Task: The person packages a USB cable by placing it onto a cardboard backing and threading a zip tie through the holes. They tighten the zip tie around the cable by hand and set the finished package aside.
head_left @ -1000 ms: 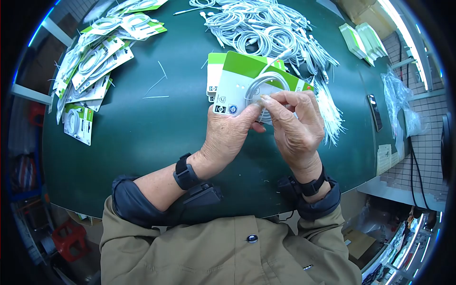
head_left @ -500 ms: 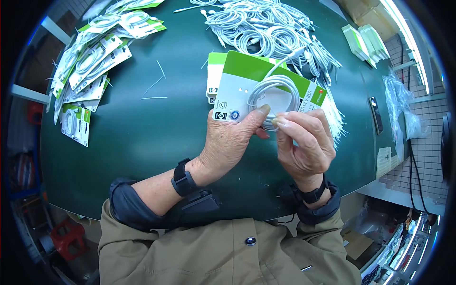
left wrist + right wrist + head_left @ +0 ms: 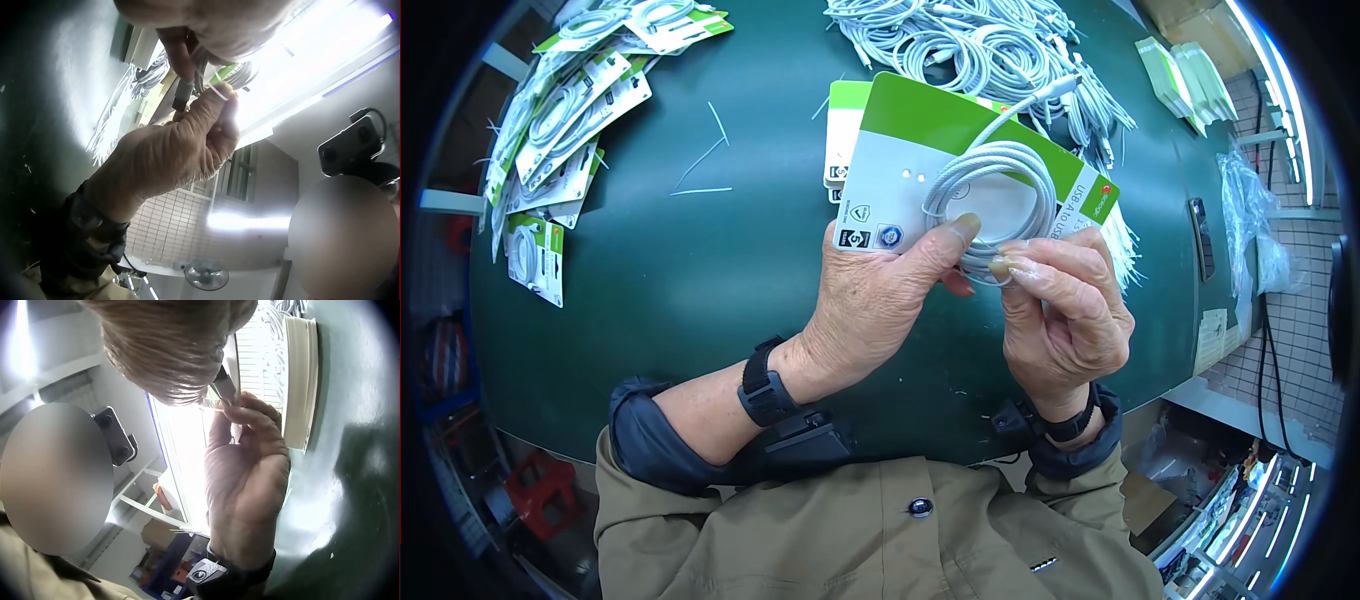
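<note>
My left hand (image 3: 875, 290) holds a green and white printed card (image 3: 900, 170), thumb on its front and fingers behind. A coiled white cable (image 3: 1040, 190) lies against the card under that thumb, one plug end sticking up past the top edge. My right hand (image 3: 1065, 310) pinches at the coil's lower edge with thumb and fingertips. In the left wrist view a thin white tie (image 3: 215, 89) shows at the right fingertips, beside a dark-tipped USB plug (image 3: 182, 95). The right wrist view shows the left palm (image 3: 253, 481) behind the card's edge.
A large heap of coiled white cables (image 3: 990, 50) lies at the back, with loose white ties (image 3: 1122, 250) at its right. Carded cables (image 3: 565, 120) pile up on the left. Card stacks (image 3: 1185, 80) and a black phone-like device (image 3: 1201, 238) lie right.
My right hand has moved down and right from the coil's middle to its lower edge, uncovering the coil and the card's printing. My left hand keeps its hold on the card.
</note>
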`<state>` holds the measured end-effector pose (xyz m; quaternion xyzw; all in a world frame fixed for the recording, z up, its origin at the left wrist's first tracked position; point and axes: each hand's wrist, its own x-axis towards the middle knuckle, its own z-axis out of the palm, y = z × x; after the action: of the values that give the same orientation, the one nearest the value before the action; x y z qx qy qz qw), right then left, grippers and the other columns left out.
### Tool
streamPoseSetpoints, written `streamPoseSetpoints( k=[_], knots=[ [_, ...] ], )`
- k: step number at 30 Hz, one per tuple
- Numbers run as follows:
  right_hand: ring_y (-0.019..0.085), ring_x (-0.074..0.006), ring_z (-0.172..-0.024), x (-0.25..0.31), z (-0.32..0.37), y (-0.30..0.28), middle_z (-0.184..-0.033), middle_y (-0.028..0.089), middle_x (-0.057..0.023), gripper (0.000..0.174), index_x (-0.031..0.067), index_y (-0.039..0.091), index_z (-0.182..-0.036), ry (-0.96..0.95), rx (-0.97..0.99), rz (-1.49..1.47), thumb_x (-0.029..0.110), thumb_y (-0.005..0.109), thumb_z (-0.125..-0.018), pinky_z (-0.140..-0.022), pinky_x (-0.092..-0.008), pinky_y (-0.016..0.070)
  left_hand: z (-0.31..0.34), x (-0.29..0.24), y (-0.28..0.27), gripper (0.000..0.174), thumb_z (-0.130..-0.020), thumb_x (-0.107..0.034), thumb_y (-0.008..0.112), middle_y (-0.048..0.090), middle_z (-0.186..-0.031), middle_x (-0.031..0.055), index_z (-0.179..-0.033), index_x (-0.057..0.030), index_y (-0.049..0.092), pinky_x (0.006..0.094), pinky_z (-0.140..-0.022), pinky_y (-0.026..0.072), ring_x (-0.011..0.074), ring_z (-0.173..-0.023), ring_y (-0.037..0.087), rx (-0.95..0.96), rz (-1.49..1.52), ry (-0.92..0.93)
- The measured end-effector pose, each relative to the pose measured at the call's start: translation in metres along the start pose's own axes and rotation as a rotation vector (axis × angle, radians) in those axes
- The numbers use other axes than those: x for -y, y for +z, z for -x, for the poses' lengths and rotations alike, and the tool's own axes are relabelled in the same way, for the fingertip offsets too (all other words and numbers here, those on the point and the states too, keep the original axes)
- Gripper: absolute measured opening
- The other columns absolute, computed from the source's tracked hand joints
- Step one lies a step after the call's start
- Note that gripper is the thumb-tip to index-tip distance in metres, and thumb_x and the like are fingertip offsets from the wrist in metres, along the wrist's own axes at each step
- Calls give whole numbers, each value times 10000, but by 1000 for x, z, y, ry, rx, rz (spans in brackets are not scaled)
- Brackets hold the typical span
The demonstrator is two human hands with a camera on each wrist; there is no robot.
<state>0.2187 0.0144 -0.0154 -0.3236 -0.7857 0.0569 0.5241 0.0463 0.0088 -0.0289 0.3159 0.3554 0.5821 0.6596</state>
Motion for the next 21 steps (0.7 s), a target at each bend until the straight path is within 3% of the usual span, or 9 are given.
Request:
streamPoseSetpoints(
  k=[21],
  knots=[
    [611, -215, -681, -2, -1, 3, -882, 745, -73, 311, 81, 752, -994, -3, 23, 43, -81, 843, -744, -583, -304, 464, -2, 2, -3, 164, -949, -90, 748, 722, -879, 61, -1050, 24, 686, 273, -596, 572, 120, -698, 692, 6, -50, 18]
  ],
)
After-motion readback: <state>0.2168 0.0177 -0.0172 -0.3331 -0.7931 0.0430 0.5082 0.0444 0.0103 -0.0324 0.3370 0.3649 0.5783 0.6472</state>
